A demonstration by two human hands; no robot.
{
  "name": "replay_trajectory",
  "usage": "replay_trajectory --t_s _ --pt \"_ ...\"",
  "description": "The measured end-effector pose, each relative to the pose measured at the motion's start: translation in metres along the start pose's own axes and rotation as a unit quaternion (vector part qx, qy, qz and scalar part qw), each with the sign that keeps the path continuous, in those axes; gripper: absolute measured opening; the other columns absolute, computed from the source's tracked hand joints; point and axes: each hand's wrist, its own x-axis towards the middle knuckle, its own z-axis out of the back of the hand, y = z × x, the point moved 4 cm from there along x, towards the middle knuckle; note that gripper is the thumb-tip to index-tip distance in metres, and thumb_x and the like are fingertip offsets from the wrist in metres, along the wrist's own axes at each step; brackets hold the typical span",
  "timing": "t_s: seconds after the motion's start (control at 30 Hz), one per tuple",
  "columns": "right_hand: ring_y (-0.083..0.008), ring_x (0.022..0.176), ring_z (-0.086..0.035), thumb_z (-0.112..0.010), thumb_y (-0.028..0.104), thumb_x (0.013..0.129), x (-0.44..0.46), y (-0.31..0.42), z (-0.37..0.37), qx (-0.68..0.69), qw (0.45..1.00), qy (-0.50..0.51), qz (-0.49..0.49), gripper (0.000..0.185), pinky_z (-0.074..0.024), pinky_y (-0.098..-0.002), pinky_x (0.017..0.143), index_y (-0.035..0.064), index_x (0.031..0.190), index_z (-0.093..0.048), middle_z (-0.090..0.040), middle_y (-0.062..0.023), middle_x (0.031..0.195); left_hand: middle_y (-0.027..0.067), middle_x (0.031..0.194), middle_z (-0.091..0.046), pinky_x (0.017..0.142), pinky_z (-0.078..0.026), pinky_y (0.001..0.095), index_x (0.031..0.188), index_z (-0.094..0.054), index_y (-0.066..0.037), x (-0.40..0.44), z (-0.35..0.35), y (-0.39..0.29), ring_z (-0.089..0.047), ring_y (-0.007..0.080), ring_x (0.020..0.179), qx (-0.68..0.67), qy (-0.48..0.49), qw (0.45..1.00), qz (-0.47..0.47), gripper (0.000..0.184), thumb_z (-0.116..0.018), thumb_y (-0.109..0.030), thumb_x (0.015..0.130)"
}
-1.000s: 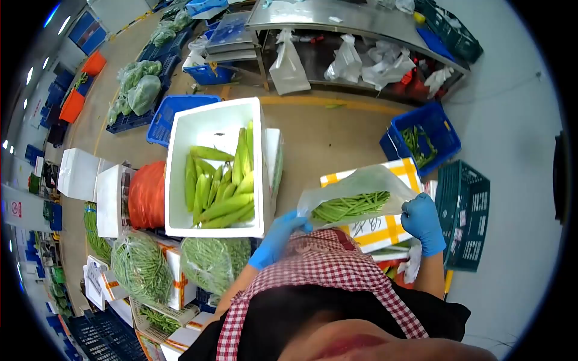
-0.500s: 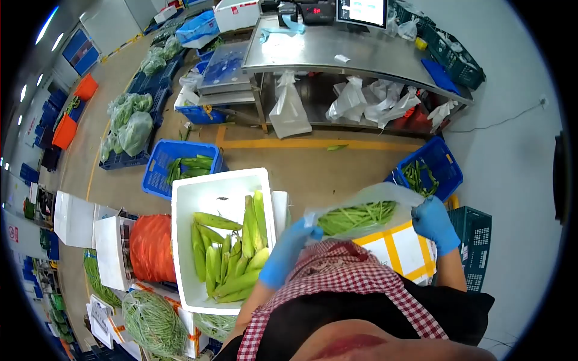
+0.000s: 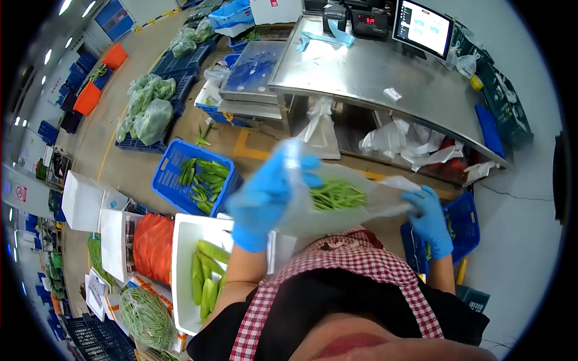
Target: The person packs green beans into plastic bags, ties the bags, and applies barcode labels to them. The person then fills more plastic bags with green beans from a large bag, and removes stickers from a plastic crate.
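Observation:
A translucent plastic bag (image 3: 385, 195) hangs between my two blue-gloved hands in front of my checkered apron. Long green bean pods (image 3: 338, 194) lie inside it and show through its opening. My left hand (image 3: 262, 195), blurred by motion, is closed on the raised left edge of the bag. At the opposite edge, the fingers of my right hand (image 3: 430, 219) pinch the plastic. Below my left forearm, a white foam box (image 3: 183, 265) holds green corn cobs in husks (image 3: 209, 271), partly covered by the arm.
A steel table (image 3: 355, 69) with a monitor (image 3: 423, 27) and a scale display (image 3: 369, 23) stands ahead. Blue crates with green pods stand at left (image 3: 174, 198) and right (image 3: 469, 225). An orange-red sack (image 3: 152, 246) and bundled long beans (image 3: 146, 317) are at lower left.
The bag of pods has come up and away from above the taped white box. My left hand has risen and moved forward and left. The view has turned, bringing the table nearer.

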Motion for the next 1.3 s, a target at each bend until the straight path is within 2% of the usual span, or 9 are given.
replay_trajectory --t_s 0.13,0.23,0.4,0.53,0.73,0.8,0.97,1.13,1.3 --pt "-0.0309 0.110 -0.044 -0.061 0.005 0.063 0.088 -0.033 0.021 0.194 0.977 -0.072 -0.056 0.060 -0.0315 -0.0395 0.097 0.0109 0.122 -0.047 -0.047 -0.0170 0.119 0.0253 0.134 -0.027 0.106 -0.015 0.0481 0.128 -0.022 0.014 0.060 0.056 -0.078 -0.027 0.0359 0.124 -0.108 -0.067 0.980 -0.153 0.071 -0.050 -0.025 0.076" --pt "-0.0321 0.107 -0.046 -0.061 0.006 0.064 0.138 -0.093 -0.003 0.162 0.981 -0.002 -0.105 0.057 -0.0347 -0.0378 0.094 0.0089 0.120 -0.048 -0.049 -0.0173 0.116 0.0254 0.135 -0.024 0.106 -0.017 0.0452 0.127 -0.020 0.014 0.121 0.097 -0.126 -0.027 0.0356 0.124 -0.134 -0.112 0.962 -0.209 0.064 -0.048 -0.021 0.082" --pt "-0.0286 0.081 -0.056 -0.059 0.009 0.070 0.212 -0.135 -0.069 0.177 0.978 0.061 -0.089 0.038 -0.0448 -0.0366 0.073 0.0053 0.107 -0.055 -0.058 -0.0147 0.095 0.0232 0.135 -0.024 0.105 -0.022 0.0428 0.129 -0.019 0.010 0.293 0.151 -0.176 -0.027 0.0356 0.123 -0.031 -0.107 0.968 -0.225 0.060 -0.047 -0.018 0.084" --pt "-0.0312 0.079 -0.056 -0.059 0.015 0.070 0.253 -0.141 -0.137 0.167 0.963 0.129 -0.166 0.031 -0.0455 -0.0375 0.071 0.0045 0.100 -0.058 -0.059 -0.0154 0.089 0.0278 0.123 -0.038 0.103 -0.028 0.0446 0.108 -0.040 0.010 0.433 0.227 -0.202 -0.037 0.0379 0.115 -0.049 -0.102 0.974 -0.198 0.035 -0.051 -0.010 0.080" --pt "-0.0345 0.081 -0.057 -0.058 0.015 0.072 0.348 -0.104 -0.193 0.211 0.947 0.123 -0.209 0.028 -0.0461 -0.0383 0.071 0.0016 0.097 -0.058 -0.059 -0.0182 0.091 0.0272 0.130 -0.030 0.102 -0.029 0.0414 0.120 -0.031 0.012 0.573 0.323 -0.231 -0.037 0.0335 0.117 -0.177 -0.005 0.977 -0.117 0.045 -0.047 -0.007 0.082" --pt "-0.0350 0.081 -0.057 -0.057 0.015 0.073 0.383 -0.096 -0.197 0.235 0.940 0.107 -0.221 0.028 -0.0460 -0.0385 0.071 0.0010 0.097 -0.058 -0.059 -0.0190 0.091 0.0253 0.131 -0.030 0.099 -0.032 0.0380 0.124 -0.026 0.012 0.589 0.342 -0.230 -0.040 0.0313 0.114 -0.164 -0.080 0.973 -0.144 0.050 -0.045 -0.008 0.083" --pt "-0.0350 0.081 -0.057 -0.055 0.017 0.075 0.439 -0.098 -0.189 0.177 0.946 0.122 -0.245 0.028 -0.0455 -0.0390 0.073 0.0003 0.097 -0.058 -0.059 -0.0191 0.089 0.0131 0.094 -0.057 0.087 -0.041 0.0352 0.089 -0.054 0.001 0.580 0.496 -0.152 -0.052 0.0260 0.092 -0.135 -0.247 0.953 -0.116 0.015 -0.048 -0.010 0.082" --pt "-0.0343 0.082 -0.057 -0.054 0.020 0.075 0.456 -0.105 -0.192 0.116 0.937 0.201 -0.260 0.029 -0.0449 -0.0411 0.075 0.0036 0.098 -0.059 -0.060 -0.0174 0.090 0.0064 0.078 -0.057 0.066 -0.041 0.0305 0.083 -0.056 -0.004 0.559 0.578 -0.073 -0.053 0.0203 0.074 -0.086 -0.428 0.899 0.015 0.011 -0.055 -0.011 0.075" --pt "-0.0338 0.080 -0.057 -0.053 0.018 0.072 0.479 -0.119 -0.208 0.113 0.950 0.208 -0.204 0.028 -0.0457 -0.0402 0.072 0.0070 0.097 -0.059 -0.060 -0.0162 0.088 0.0015 0.058 -0.047 0.045 -0.027 0.0269 0.070 -0.056 -0.013 0.566 0.600 -0.063 -0.037 0.0145 0.049 0.045 -0.455 0.879 0.132 0.005 -0.059 -0.017 0.069"
